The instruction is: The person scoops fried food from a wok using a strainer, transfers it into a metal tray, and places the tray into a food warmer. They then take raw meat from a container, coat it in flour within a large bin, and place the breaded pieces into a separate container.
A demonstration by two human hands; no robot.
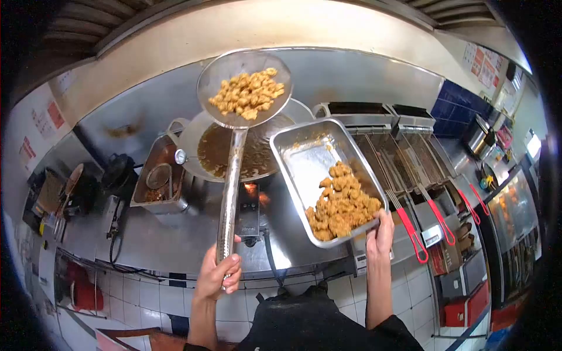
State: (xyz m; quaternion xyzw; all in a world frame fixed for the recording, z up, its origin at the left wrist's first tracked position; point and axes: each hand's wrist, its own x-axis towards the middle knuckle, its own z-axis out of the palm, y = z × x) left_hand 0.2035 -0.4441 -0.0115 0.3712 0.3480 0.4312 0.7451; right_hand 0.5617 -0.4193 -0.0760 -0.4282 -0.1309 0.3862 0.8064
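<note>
My left hand [218, 274] grips the long metal handle of a round mesh skimmer [244, 88]. The skimmer is raised over a wok of dark frying oil [219, 153] and carries a heap of golden fried chicken pieces [249, 93]. My right hand [380, 232] holds the near corner of a rectangular steel tray [310, 158], tilted toward me. More fried pieces [342, 205] are piled in the tray's lower end, just right of the wok.
A steel pan [161, 178] with a small strainer sits left of the wok. Deep fryer vats [404, 158] with red-handled baskets [410, 231] line the right. A flame [252, 190] glows under the wok. White floor tiles lie below.
</note>
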